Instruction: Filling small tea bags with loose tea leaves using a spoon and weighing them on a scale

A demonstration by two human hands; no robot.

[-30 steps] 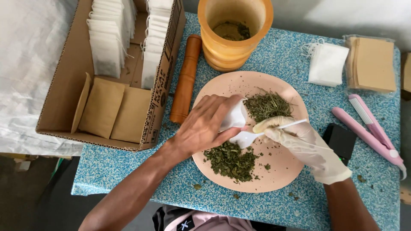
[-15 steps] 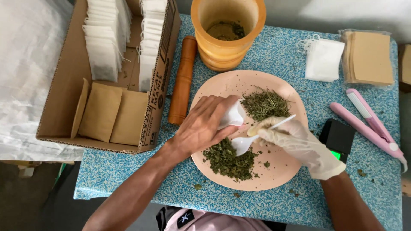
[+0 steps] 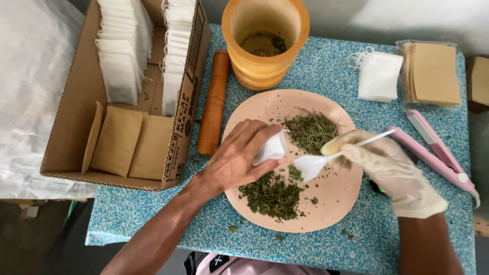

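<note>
Bare left hand (image 3: 239, 160) is pinching a small white paper filter bag (image 3: 271, 147) between thumb and fingers, holding it over the middle of the round pale pink plate (image 3: 333, 203). The right hand in a thin cream glove (image 3: 387, 170) is closed around the handle of a white plastic spoon (image 3: 318, 160), whose bowl sits just beside the bag's mouth with a little pinch of dried green leaf on it.

My take on doing this bit well: keep the bag's mouth propped open with the fingertips and tilted toward the spoon, take small scoops, and work right over the plate so anything that drops lands back on it. A few crumbs have already landed on the tabletop at about 6 o'clock from the plate, so spills clearly happen.

On the plate there's a darker crumbled herb pile (image 3: 270, 193) at 7 o'clock and a stringier, lighter green herb pile (image 3: 311, 130) at 1 o'clock.

The surface is a blue speckled tabletop (image 3: 132, 214). At 12 o'clock of the plate stands an orange plastic mortar-like tub (image 3: 265, 46), with a brown wooden pestle (image 3: 214, 102) lying at 10. A cardboard box of white and tan sachets (image 3: 127, 97) is at 9, a stack of white filter bags (image 3: 379, 76) and tan paper envelopes (image 3: 433, 74) at 2, and a pink flat heat-sealing iron (image 3: 438, 153) at 3. White plastic sheeting (image 3: 35, 91) hangs far left.
</note>
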